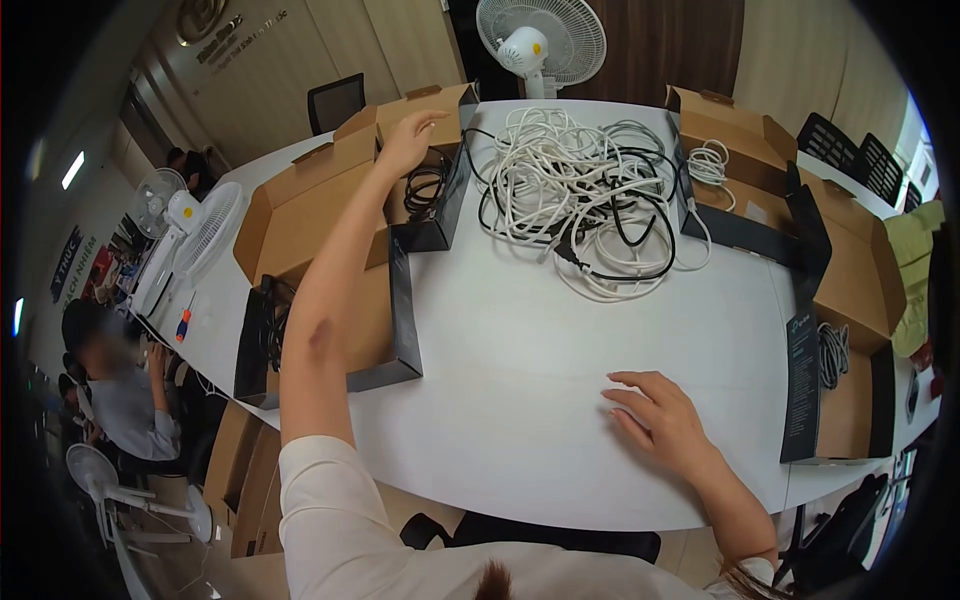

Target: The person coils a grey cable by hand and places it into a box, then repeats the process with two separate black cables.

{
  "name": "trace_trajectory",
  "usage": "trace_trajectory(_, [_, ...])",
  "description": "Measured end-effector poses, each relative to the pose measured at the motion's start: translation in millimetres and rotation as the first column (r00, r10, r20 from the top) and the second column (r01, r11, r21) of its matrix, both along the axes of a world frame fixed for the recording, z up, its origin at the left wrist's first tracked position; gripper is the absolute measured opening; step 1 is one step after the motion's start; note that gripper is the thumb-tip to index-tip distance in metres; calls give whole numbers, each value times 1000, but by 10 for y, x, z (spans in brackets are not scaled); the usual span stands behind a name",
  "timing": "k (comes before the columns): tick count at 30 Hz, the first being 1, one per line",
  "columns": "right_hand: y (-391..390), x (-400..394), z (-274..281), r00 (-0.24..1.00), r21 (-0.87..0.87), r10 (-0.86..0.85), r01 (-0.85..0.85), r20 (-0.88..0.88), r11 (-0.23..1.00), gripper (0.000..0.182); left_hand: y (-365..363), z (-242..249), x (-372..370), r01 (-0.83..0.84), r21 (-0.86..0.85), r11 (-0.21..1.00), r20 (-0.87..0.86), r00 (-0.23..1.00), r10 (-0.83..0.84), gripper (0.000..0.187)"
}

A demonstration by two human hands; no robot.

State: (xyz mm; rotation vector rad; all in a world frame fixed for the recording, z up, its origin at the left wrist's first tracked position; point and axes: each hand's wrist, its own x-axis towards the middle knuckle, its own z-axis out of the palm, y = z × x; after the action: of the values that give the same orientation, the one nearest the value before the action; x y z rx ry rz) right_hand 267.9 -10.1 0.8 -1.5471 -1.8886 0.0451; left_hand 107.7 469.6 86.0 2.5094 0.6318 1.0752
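My left hand (408, 146) reaches over the back left box (440, 236), fingers stretched out with nothing in them. Below it in that box lies a coiled black cable (427, 187). A large tangle of white cables (545, 175), mixed with black and grey ones, spreads over the back middle of the table, just right of that box. A black plug (570, 255) shows at the front of the tangle. My right hand (660, 420) is open over the front of the white table (520, 400), its fingers apart and holding nothing.
A front left box (408, 335) holds black cable (273, 320), partly behind my left arm. On the right, one box (745, 228) contains a white coil (708, 163), another (800, 400) a grey coil (833, 355). A screwdriver (184, 324) lies far left; a fan (540, 48) stands behind.
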Motion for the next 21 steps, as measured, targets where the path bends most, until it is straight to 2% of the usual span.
trace_trajectory(1, [-3,6,33,997,10,16,-16,-80,1000,18,-343,25,-27,48,-6,999,98,994,-47,27])
trace_trajectory(2, [-19,14,92,987,21,33,-30,-160,999,18,-814,49,-94,-46,-7,999,13,999,46,28])
trace_trajectory(3, [-34,21,161,970,36,49,-41,-239,998,17,-1197,-57,-150,94,-118,989,78,993,-85,28])
trace_trajectory(4, [-70,39,253,945,60,73,-56,-320,997,16,-1654,-107,-278,169,-56,984,-17,985,-170,28])
trace_trajectory(6, [-192,100,536,881,116,128,-83,-456,990,15,-2603,-268,-556,313,-229,922,-157,923,-352,29])
trace_trajectory(7, [-291,57,705,841,198,194,-106,-505,974,15,-2993,-428,-673,361,-327,873,-147,893,-424,29])
trace_trajectory(8, [-389,0,852,793,284,262,-117,-550,952,15,-3309,-596,-767,392,-283,875,-234,857,-460,29])
trace_trajectory(9, [-463,6,934,755,411,411,-205,-511,888,15,-3576,-722,-816,422,-254,870,-229,848,-478,27])
trace_trajectory(10, [-539,-63,976,690,525,500,-202,-523,827,17,-3783,-927,-831,416,-290,862,-156,868,-471,26])
trace_trajectory(11, [-616,-131,1019,627,631,589,-192,-510,752,22,-3891,-1087,-806,410,-331,850,-84,884,-459,24])
trace_trajectory(12, [-726,-329,1024,538,708,631,-87,-558,700,29,-3937,-1156,-753,334,-273,902,-94,924,-371,22])
trace_trajectory(13, [-836,-508,1053,441,720,651,-15,-618,694,24,-3987,-1224,-711,254,-214,943,-96,956,-279,21])
trace_trajectory(14, [-843,-545,1099,394,700,700,-174,-595,693,15,-4027,-1265,-712,172,-154,973,-88,978,-187,19])
trace_trajectory(15, [-822,-597,1175,344,659,734,-325,-586,678,13,-4017,-1199,-669,134,-183,974,8,991,-135,17])
trace_trajectory(16, [-879,-715,1281,310,539,619,-308,-722,784,8,-4017,-1196,-669,122,-209,970,44,992,-115,16])
trace_trajectory(18, [-803,-850,1145,183,642,703,-300,-688,706,8,-3980,-1185,-709,110,-257,960,122,989,-81,15])
trace_trajectory(21, [-787,-1069,1176,146,649,678,-202,-721,734,12,-3997,-1232,-755,156,-278,948,61,988,-145,14])
